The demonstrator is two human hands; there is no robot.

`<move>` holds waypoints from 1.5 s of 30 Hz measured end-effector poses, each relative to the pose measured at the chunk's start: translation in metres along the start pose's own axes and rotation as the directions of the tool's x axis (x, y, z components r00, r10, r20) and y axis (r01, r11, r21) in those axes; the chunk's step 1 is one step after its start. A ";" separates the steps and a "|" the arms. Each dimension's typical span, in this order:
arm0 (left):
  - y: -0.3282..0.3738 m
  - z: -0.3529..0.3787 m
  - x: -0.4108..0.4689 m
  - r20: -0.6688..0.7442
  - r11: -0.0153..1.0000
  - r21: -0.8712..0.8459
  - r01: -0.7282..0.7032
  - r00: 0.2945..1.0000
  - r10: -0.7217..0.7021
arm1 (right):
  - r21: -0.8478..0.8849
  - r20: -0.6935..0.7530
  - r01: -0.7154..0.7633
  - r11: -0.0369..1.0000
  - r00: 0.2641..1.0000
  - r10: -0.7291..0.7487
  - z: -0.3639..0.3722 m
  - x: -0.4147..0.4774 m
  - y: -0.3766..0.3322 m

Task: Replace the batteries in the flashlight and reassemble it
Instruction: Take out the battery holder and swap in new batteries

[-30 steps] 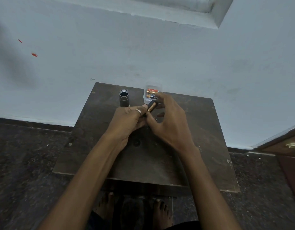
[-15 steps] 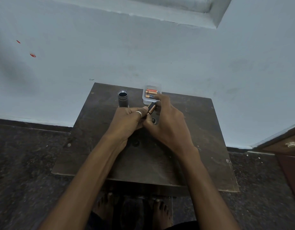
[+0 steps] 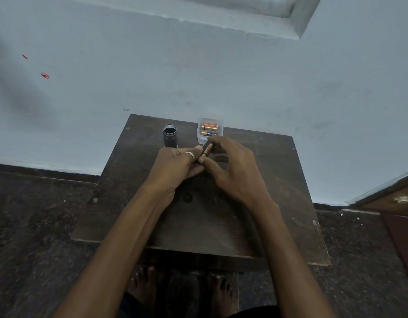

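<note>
A dark flashlight body (image 3: 169, 136) stands upright with its open end up at the back of the small dark wooden table (image 3: 278, 203). Beside it, a clear plastic box (image 3: 209, 130) holds two copper-and-black batteries. In the middle, my left hand (image 3: 175, 166), with a ring on one finger, and my right hand (image 3: 230, 171) meet over the table. Between their fingertips is a copper-and-black battery (image 3: 207, 149), tilted; my right fingers pinch it and my left hand grips something small at its lower end, mostly hidden.
The table stands against a pale blue wall (image 3: 198, 65) on a dark speckled floor (image 3: 33, 226). A brown cabinet corner (image 3: 398, 207) juts in at the right. My bare feet (image 3: 182, 288) show below the table's front edge.
My hands stay joined over the table; the battery between the fingertips has shifted only slightly. The flashlight body and battery box have not moved.
</note>
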State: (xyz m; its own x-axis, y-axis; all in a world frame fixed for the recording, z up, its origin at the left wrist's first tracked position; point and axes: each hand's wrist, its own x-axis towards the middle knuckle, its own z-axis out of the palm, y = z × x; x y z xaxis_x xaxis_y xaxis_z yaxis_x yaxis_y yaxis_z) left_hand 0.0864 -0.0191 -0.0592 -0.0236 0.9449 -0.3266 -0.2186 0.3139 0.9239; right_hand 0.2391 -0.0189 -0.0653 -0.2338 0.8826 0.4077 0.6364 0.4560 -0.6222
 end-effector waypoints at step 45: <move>0.000 0.001 0.005 0.059 0.978 -0.173 0.114 0.993 -0.106 | 0.271 0.046 -0.406 0.873 0.911 0.409 -0.014 0.005 0.007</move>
State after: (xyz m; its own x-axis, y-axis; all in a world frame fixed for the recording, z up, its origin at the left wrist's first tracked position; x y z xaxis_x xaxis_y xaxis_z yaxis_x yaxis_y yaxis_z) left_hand 0.0870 -0.0145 -0.0611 0.0573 0.9103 -0.4100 -0.3856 0.3990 0.8320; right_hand 0.2530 -0.0123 -0.0583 0.0133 0.9962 0.0861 0.4507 0.0709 -0.8899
